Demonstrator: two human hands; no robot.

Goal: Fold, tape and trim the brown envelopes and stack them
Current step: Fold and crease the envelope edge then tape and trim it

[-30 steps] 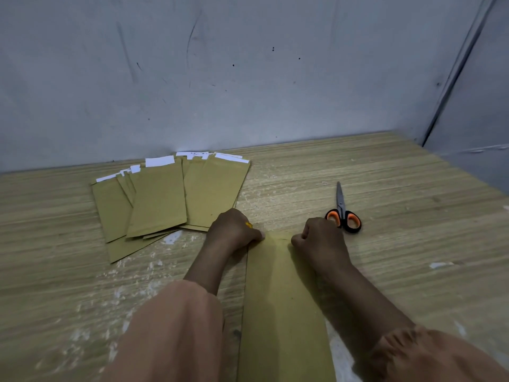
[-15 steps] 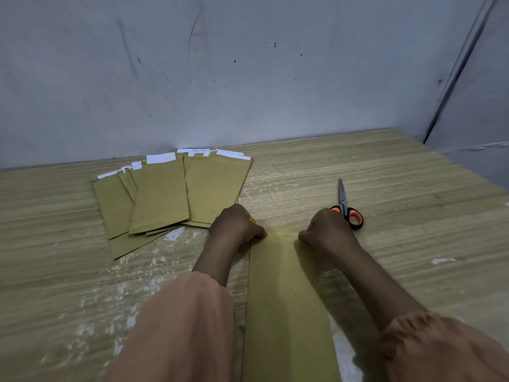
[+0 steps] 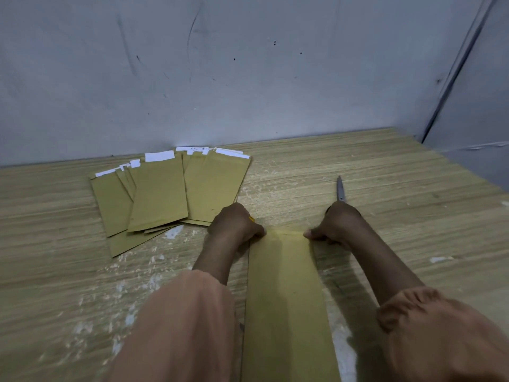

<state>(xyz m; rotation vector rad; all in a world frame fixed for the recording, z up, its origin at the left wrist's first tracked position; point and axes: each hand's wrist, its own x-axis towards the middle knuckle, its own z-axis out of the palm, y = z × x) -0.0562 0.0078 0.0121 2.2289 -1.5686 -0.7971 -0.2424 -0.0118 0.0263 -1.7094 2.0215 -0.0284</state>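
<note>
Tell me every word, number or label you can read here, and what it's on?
None can be read.
White strips atop the stacked envelopes: faint dark specks on one at the back, too small to read.
Envelope being worked on: blank.
Scissors: no visible marking.

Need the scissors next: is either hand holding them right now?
No. The scissors lie on the table beyond the right hand; both hands press the envelope.

A long brown envelope [image 3: 286, 293] lies flat near fanned, white-tabbed envelopes [image 3: 168, 194].
</note>
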